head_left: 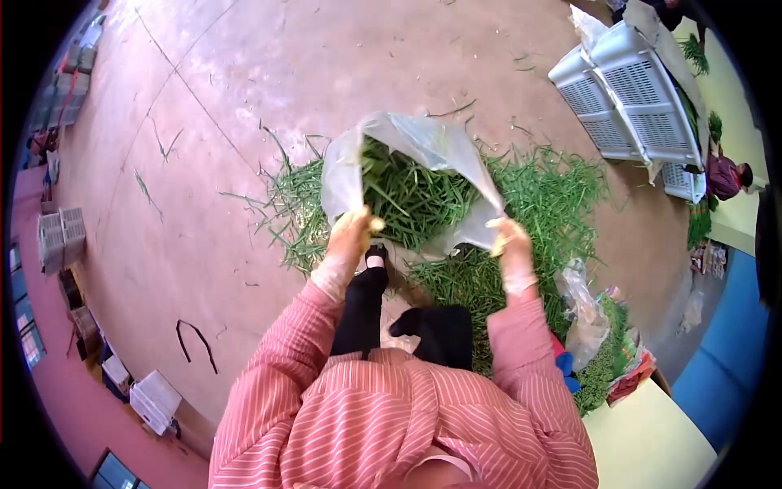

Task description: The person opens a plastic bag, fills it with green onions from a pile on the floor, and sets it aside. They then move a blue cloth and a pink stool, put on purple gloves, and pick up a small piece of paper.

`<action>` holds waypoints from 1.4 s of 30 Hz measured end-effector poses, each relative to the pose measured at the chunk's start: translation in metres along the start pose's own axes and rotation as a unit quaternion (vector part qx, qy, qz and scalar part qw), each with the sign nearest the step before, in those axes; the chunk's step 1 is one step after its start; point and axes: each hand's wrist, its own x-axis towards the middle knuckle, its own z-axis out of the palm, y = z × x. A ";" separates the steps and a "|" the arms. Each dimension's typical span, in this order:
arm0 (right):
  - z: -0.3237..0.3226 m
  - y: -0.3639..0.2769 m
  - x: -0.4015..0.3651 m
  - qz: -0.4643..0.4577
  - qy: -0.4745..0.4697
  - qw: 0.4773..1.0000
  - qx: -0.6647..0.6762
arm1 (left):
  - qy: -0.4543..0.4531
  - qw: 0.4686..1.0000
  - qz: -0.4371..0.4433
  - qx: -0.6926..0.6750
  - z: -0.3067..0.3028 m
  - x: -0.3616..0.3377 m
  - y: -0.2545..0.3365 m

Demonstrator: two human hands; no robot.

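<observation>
Looking down, head view: a person in a pink striped shirt [391,424] stands on a reddish floor [244,98], with both arms stretched forward.
Left hand: the left hand [352,226] is closed on the left edge of a clear plastic bag [423,140], its fingers curled round the film.
Right hand: the right hand [510,238] is clenched on the bag's right edge. The two hands are well apart, so the mouth is stretched wide between them.
Bag: it is held up in front of the person, just above the floor, and its film arches away from the hands. Greens show in the opening, but I cannot tell whether they lie inside it or on the floor behind the film.
Greens: a pile of green stalks [554,191] spreads on the floor under the bag and to its right. Loose strands trail off to the left.
Legs: black trousers [444,334] and one shoe [376,255] show between the arms. The shoe is near the left hand, at the edge of the pile.
Upper right: white crates [635,98] are stacked at a tilt, well apart from the bag. Beside them is another person [725,175] in a dark red top.
Lower right: a second crumpled bag [582,314] lies by the pile, near the right sleeve.
Left side: grey crates [61,236] stand at the edge of the floor, a white box [155,399] sits lower down, and a black strap [195,338] lies on the floor.
</observation>
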 end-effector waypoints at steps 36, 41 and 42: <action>0.304 -0.274 0.156 -0.200 -0.037 0.975 -0.086 | -0.015 0.989 -0.110 -0.092 -0.152 0.176 0.316; 0.351 -0.236 0.189 -0.125 -0.003 0.960 -0.250 | 0.013 0.981 -0.180 -0.065 -0.194 0.191 0.286; 0.357 -0.225 0.198 -0.098 -0.021 0.960 -0.260 | 0.047 0.981 -0.178 -0.061 -0.200 0.196 0.281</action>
